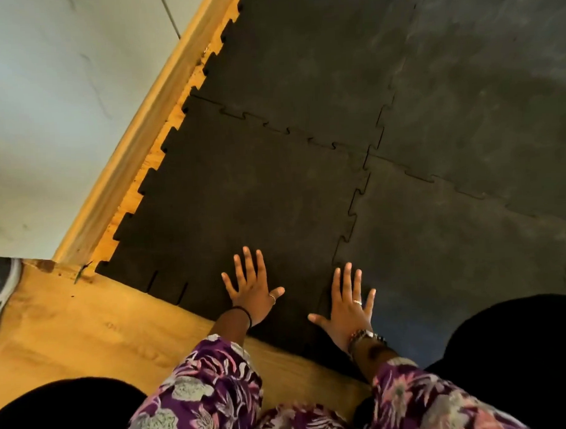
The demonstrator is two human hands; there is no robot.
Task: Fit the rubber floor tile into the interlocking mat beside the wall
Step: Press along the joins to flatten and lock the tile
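1. Pressing flat is the step: the interlocking mat [447, 77] lies laid, and the rubber floor tile [241, 190] sits in its corner beside the wall [43, 95].
2. Work along the right seam [350, 218], which seems not fully seated near its lower end.
3. Left hand [251, 293] and right hand [347, 305] rest spread wide, palms down, holding nothing; lean weight through them.

A yellow-orange wooden floor [69, 334] is showing at lower left. A matching wooden baseboard [135, 139] is running diagonally along the pale grey-white wall [43, 95]. A grey and white shoe [1, 288] is lying at the left edge, partly cut off.
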